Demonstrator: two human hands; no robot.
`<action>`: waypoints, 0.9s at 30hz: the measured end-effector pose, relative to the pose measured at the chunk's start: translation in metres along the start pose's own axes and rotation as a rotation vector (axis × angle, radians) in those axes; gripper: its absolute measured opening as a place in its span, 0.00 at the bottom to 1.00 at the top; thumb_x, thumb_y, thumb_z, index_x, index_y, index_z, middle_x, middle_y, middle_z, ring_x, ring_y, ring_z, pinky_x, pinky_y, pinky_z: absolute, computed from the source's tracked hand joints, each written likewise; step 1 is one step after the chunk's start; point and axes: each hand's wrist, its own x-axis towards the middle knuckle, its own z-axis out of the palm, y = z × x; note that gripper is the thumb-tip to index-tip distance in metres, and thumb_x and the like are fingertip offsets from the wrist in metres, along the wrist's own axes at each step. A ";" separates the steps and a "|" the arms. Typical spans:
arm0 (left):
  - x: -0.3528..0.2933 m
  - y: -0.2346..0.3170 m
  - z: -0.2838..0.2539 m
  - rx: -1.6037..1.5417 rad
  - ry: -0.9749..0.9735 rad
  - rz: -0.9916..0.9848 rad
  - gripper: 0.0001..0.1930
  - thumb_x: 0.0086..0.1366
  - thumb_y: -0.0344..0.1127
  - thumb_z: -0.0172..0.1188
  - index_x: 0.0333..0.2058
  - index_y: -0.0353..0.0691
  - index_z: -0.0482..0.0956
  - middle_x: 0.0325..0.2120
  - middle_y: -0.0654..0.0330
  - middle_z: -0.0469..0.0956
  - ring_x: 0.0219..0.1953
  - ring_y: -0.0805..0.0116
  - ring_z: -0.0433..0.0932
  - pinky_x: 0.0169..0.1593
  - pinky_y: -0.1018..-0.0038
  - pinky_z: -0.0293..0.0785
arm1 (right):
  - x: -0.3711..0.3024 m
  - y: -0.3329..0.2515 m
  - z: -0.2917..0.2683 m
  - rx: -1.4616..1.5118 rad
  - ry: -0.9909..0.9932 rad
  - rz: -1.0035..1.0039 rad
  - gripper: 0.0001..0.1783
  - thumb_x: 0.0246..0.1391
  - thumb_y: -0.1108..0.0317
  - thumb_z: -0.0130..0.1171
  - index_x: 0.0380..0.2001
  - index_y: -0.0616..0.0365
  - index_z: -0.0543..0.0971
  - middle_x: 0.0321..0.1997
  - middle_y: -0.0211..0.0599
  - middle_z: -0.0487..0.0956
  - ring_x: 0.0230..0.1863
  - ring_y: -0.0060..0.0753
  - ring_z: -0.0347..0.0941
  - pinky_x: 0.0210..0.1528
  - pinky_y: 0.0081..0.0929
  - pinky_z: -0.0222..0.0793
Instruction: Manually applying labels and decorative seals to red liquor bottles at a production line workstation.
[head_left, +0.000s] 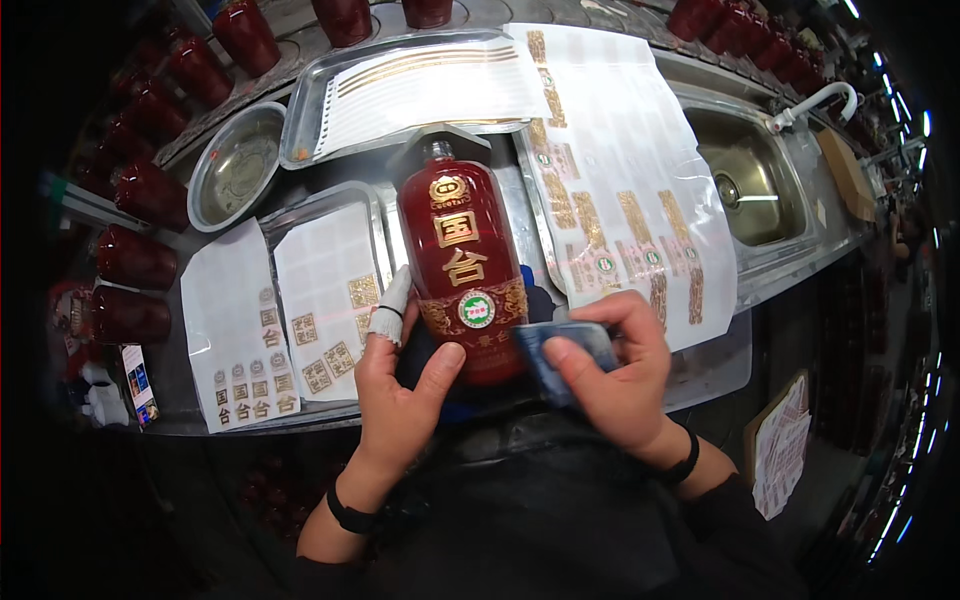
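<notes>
A large dark red glass bottle lies in front of me, its neck pointing away, with gold characters, a patterned gold band and a round green-and-white emblem on its face. My left hand grips the lower left side of it, thumb on the glass and forefinger along the edge. White tape or a finger cover wraps that forefinger. In my right hand is a folded dark blue cloth, pinched between thumb and fingers against the bottle's lower right side. The bottle's underside is hidden.
Sheets of gold decals lie left of the bottle, and a larger decal sheet lies right. Behind are a tray of striped sheets and a metal bowl. A sink with a white faucet stands right. Red bottles line the conveyor.
</notes>
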 end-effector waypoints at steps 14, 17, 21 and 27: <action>0.014 0.011 0.001 0.820 -0.322 0.066 0.62 0.39 0.57 0.78 0.66 0.32 0.52 0.65 0.40 0.55 0.71 0.44 0.46 0.69 0.42 0.22 | 0.040 0.020 -0.002 -0.086 0.032 -0.006 0.11 0.52 0.74 0.65 0.35 0.62 0.73 0.32 0.30 0.76 0.34 0.15 0.72 0.35 0.17 0.70; 0.015 0.010 0.002 0.855 -0.341 0.084 0.52 0.42 0.55 0.77 0.61 0.33 0.65 0.59 0.49 0.70 0.68 0.50 0.58 0.70 0.45 0.22 | 0.042 0.030 -0.020 -0.100 0.039 0.194 0.10 0.52 0.75 0.64 0.35 0.61 0.72 0.32 0.30 0.76 0.33 0.16 0.72 0.37 0.17 0.71; 0.026 0.030 0.009 0.739 -0.310 0.190 0.39 0.44 0.43 0.78 0.55 0.34 0.74 0.54 0.50 0.75 0.62 0.54 0.69 0.70 0.54 0.49 | 0.028 0.001 -0.023 0.123 -0.076 0.200 0.19 0.53 0.78 0.60 0.49 0.64 0.72 0.48 0.36 0.75 0.48 0.20 0.72 0.49 0.20 0.70; 0.019 0.020 -0.003 0.396 -0.237 0.074 0.54 0.40 0.32 0.81 0.65 0.33 0.57 0.57 0.49 0.72 0.61 0.60 0.71 0.58 0.64 0.73 | 0.021 0.001 -0.021 0.456 -0.555 0.730 0.38 0.46 0.75 0.57 0.65 0.67 0.64 0.63 0.40 0.71 0.58 0.22 0.70 0.60 0.20 0.64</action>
